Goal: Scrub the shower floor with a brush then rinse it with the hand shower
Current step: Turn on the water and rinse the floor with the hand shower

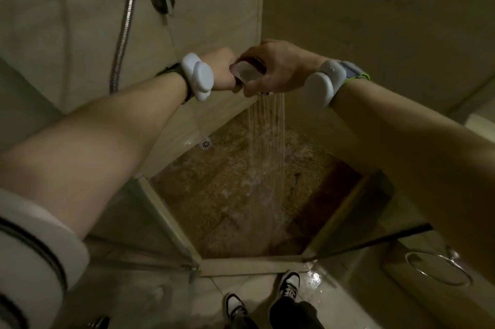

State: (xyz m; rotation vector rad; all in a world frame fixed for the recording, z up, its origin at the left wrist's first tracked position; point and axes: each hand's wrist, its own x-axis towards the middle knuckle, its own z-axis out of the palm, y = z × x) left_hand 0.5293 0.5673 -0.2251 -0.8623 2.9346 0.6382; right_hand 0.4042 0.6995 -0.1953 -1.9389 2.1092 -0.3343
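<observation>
Chrome glints as the hand shower (247, 75) sprays down onto the brown shower floor (241, 194) directly below it. The left hand (219, 70) is wrapped around its handle; the right hand (278, 66) curls over the head. It looks light and rigid but slick when wet, so gripping the handle suits best. No brush in sight.

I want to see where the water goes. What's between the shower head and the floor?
In the head view, only falling water lies between the shower head, held by both hands, and the wet floor. Nothing blocks it.
</observation>
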